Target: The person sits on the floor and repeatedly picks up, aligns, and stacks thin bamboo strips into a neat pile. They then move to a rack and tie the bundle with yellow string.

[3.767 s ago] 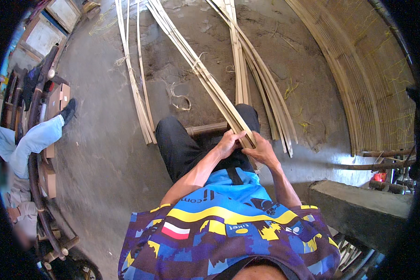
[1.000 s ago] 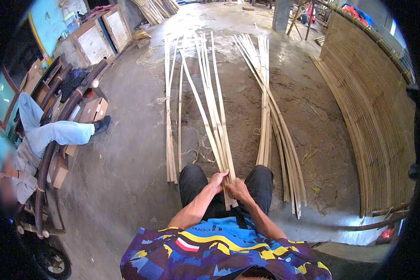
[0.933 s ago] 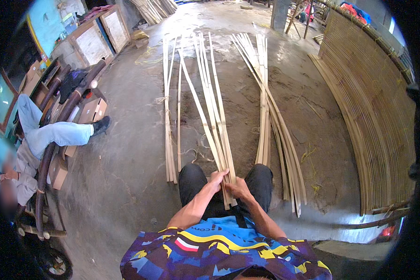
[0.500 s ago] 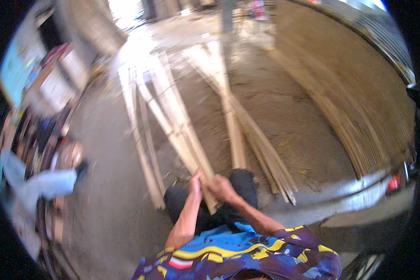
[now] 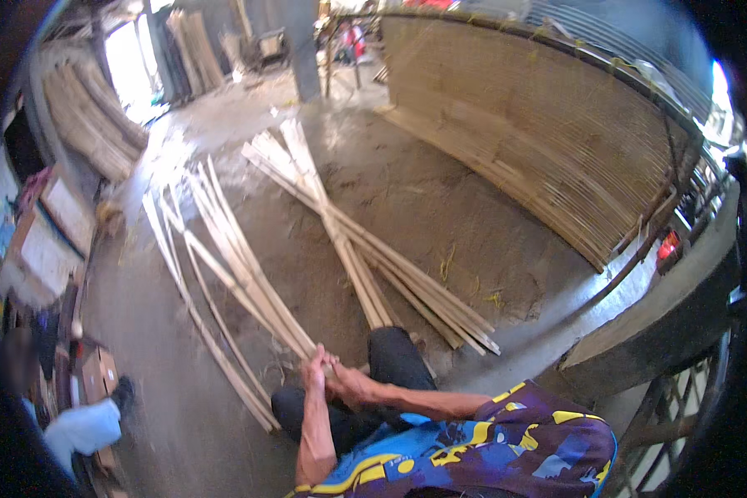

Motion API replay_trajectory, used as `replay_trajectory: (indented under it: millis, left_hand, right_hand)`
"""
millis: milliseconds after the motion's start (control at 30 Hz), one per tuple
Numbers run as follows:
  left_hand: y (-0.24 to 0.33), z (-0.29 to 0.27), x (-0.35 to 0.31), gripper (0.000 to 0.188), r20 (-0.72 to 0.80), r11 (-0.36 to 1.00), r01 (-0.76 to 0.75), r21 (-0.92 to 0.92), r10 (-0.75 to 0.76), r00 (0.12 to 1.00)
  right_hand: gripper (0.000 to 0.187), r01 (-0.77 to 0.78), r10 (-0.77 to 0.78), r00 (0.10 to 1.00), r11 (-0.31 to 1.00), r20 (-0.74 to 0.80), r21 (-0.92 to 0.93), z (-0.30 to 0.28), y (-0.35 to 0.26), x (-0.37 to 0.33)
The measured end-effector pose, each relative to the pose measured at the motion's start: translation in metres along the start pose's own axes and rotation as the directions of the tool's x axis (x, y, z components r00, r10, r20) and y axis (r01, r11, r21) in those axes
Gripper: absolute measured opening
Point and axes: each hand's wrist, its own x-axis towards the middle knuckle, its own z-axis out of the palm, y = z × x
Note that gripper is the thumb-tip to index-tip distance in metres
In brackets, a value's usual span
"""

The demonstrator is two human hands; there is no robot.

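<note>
Long pale bamboo strips (image 5: 257, 286) run in a bundle from the floor up to my lap. At their near end my left hand (image 5: 314, 368) is closed around them, thumb side up. Close beside it, my right hand (image 5: 350, 386) is also closed on the bundle's end, its fingers partly hidden. To the left, a few loose strips (image 5: 220, 336) lie on the floor, their near ends by my left knee. Right of my hands, two more groups of strips (image 5: 327, 217) cross in an X, one reaching my right knee.
A large woven slatted panel (image 5: 523, 141) leans on a rail at the right. A low curved concrete ledge (image 5: 639, 324) stands nearer. At the left, another person's light-blue-clad leg (image 5: 83, 427) shows beside a cardboard box (image 5: 99, 373). A grey post (image 5: 302, 58) rises at the back.
My view has swung to the right, so everything sits further left. Both hands stay on the bamboo strips, and their near ends now show less beyond my hands.
</note>
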Motion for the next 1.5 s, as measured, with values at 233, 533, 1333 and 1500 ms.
replay_trajectory:
  millis: [233,533,1333,1500]
  left_hand:
    - [0.007,-0.025,-0.005,0.026,-0.060,0.947,0.237,-0.219,-0.255,0.965]
    - [0.067,-0.094,-0.045,0.021,-0.028,0.980,0.023,-0.195,-0.029,0.999]
    - [0.074,-0.120,-0.046,0.024,-0.499,0.696,0.191,0.692,0.269,0.824]
    - [0.058,-0.085,-0.019,0.013,-0.345,0.934,0.245,0.259,-0.148,0.927]
  right_hand:
    - [0.048,-0.137,0.137,0.990,0.991,0.039,-0.006,0.012,-0.028,0.015]
    - [0.038,-0.043,0.029,0.995,0.986,0.091,0.161,-0.013,-0.024,-0.006]
    - [0.017,0.098,-0.105,0.994,0.963,-0.016,-0.253,-0.034,0.023,-0.094]
    - [0.020,0.013,-0.012,1.000,0.994,0.004,-0.106,-0.029,0.018,-0.079]
